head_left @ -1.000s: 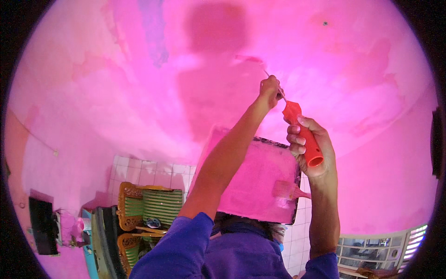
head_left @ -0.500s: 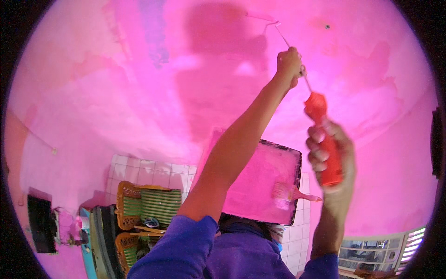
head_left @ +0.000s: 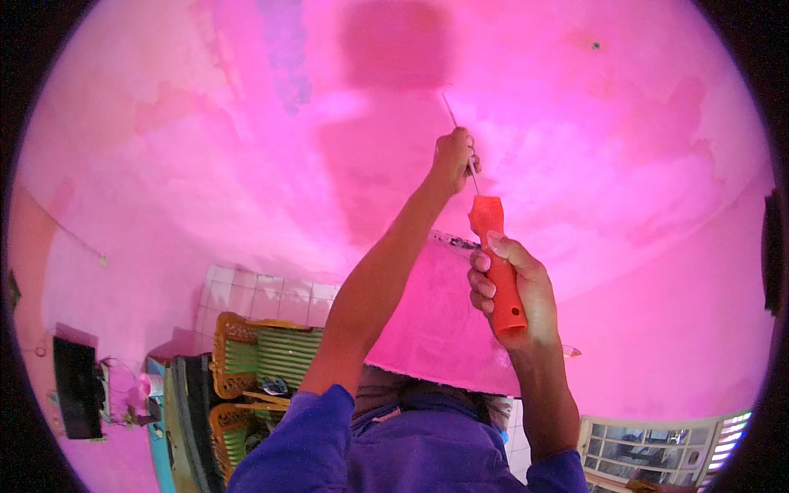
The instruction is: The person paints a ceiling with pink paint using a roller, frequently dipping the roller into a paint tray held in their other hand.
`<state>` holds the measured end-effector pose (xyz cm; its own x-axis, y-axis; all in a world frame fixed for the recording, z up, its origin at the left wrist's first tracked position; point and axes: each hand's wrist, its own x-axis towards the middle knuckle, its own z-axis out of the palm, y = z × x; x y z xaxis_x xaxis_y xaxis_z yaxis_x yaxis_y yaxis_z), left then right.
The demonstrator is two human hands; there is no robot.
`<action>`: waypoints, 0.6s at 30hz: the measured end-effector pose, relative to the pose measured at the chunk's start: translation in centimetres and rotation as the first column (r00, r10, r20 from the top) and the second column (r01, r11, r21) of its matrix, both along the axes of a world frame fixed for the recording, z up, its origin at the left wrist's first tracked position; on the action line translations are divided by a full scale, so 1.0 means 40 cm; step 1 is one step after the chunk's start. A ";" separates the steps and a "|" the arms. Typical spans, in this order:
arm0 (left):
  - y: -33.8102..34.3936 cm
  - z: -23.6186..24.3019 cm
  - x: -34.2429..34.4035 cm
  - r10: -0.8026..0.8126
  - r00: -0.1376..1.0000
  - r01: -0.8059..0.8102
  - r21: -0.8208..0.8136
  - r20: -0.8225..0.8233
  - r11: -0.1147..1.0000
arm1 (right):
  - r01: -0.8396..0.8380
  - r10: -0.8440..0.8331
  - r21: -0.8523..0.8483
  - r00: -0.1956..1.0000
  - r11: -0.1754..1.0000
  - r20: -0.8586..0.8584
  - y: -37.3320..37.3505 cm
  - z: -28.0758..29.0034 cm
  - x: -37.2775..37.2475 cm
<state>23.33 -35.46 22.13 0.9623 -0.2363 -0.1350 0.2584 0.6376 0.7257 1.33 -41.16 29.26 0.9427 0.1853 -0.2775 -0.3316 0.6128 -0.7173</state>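
My right hand is wrapped round the orange handle of a paint roller. Farther up, my left hand is closed round the roller's thin metal rod. Beyond it the rod runs up toward the pink wall, where the roller head blends into the pink and is hard to make out. Below my hands lies a paint tray coated in pink, its dark far rim smeared. My right forearm covers its right side. Past that forearm only the handle tip of a paintbrush shows.
At the lower left stand wooden chairs with green striped cushions. A dark flat screen is farther left. White tiles show behind the chairs. A white-framed window is at the lower right.
Both hands have come down and to the left with the roller. Its head was clearer and higher on the wall before. My right forearm now hides most of the paintbrush.
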 end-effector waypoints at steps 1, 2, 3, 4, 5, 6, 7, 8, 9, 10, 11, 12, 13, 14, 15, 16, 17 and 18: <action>0.004 0.004 0.006 -0.012 1.000 0.012 -0.024 0.012 1.000 | -0.007 0.007 0.007 1.000 1.000 0.007 0.005 0.003 0.008; 0.005 -0.011 0.012 -0.015 1.000 0.016 -0.026 0.008 1.000 | -0.004 0.004 0.005 1.000 1.000 0.003 0.013 0.000 0.012; 0.006 -0.028 0.017 -0.013 1.000 0.013 -0.024 0.006 1.000 | 0.017 -0.017 0.007 0.999 1.000 -0.028 0.022 -0.004 0.016; 0.007 -0.046 0.020 -0.011 1.000 0.012 -0.022 0.005 1.000 | 0.039 -0.039 0.007 0.998 0.999 -0.059 0.030 -0.008 0.020; 0.008 -0.075 0.031 -0.016 1.000 0.016 -0.025 0.006 1.000 | 0.044 -0.044 0.004 0.997 0.999 -0.057 0.037 -0.019 0.032; 0.015 -0.115 0.041 -0.020 0.998 0.017 -0.041 -0.067 0.999 | 0.041 -0.038 0.035 0.997 0.999 -0.074 0.043 -0.043 0.051; 0.021 -0.150 0.055 -0.025 0.990 0.017 -0.058 -0.140 0.998 | 0.039 -0.033 0.067 0.995 0.997 -0.090 0.050 -0.067 0.070; 0.030 -0.166 0.064 -0.025 0.990 0.017 -0.060 -0.140 0.998 | 0.052 -0.046 0.048 0.992 0.997 -0.115 0.061 -0.078 0.089; 0.039 -0.180 0.073 -0.029 0.984 0.020 -0.055 -0.173 0.998 | 0.051 -0.045 0.047 0.992 0.998 -0.114 0.063 -0.077 0.094; 0.044 -0.189 0.084 -0.031 0.978 0.022 -0.048 -0.206 0.999 | 0.050 -0.043 0.064 0.993 0.997 -0.108 0.066 -0.069 0.094; 0.033 -0.172 0.083 -0.040 0.976 0.029 -0.053 -0.212 0.998 | 0.059 -0.051 0.076 0.993 0.995 -0.109 0.060 -0.060 0.096; 0.024 -0.127 0.067 -0.007 0.993 0.003 -0.039 -0.115 0.999 | 0.070 -0.061 0.074 0.991 0.995 -0.120 0.051 -0.038 0.089; 0.023 -0.079 0.058 0.028 0.999 -0.029 -0.029 -0.020 0.999 | 0.049 -0.033 0.140 0.993 0.989 -0.110 0.044 -0.004 0.089; 0.030 -0.021 0.047 0.029 0.999 -0.030 -0.027 -0.026 0.999 | 0.019 0.000 0.209 0.996 0.978 -0.089 0.045 0.029 0.081; 0.030 0.042 0.032 0.027 1.000 -0.027 -0.035 -0.008 0.999 | 0.024 -0.004 0.209 0.996 0.978 -0.095 0.051 0.058 0.063; 0.023 0.071 0.026 0.023 1.000 -0.022 -0.045 0.010 0.999 | 0.026 -0.017 0.192 0.999 0.981 -0.050 0.058 0.082 0.039; 0.031 0.077 0.028 0.032 0.999 -0.032 -0.039 0.010 0.999 | 0.013 -0.014 0.184 1.000 0.983 0.000 0.068 0.097 0.027; 0.038 0.082 0.029 0.009 1.000 -0.009 -0.081 0.000 0.997 | 0.010 -0.010 0.162 1.000 0.987 -0.003 0.072 0.101 0.030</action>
